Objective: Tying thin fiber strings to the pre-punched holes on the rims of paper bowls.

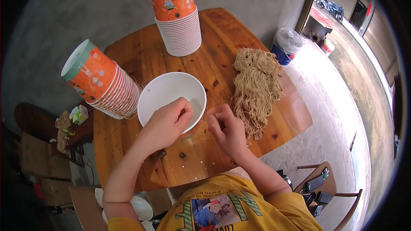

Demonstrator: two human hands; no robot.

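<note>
A white paper tub point(160, 87) stands upright on the wooden table, its mouth facing me. My left hand point(171, 117) hangs over the tub's near right side with its fingers curled closed. Just right of the rim, my right hand point(227, 128) is also closed, thumb against bent fingers. Anything between the fingers of either hand is hidden or too small to make out. Beside my right hand lies a thick bundle of tan yarn-like strands point(257, 90).
Nested orange-and-green paper tubs form a leaning stack point(98, 79) at left, tan strands around it. Another stack point(177, 21) stands at the back of the table point(218, 34). A blue bucket point(283, 53) with a plastic liner is beyond the right edge. A chair point(317, 184) holds dark devices.
</note>
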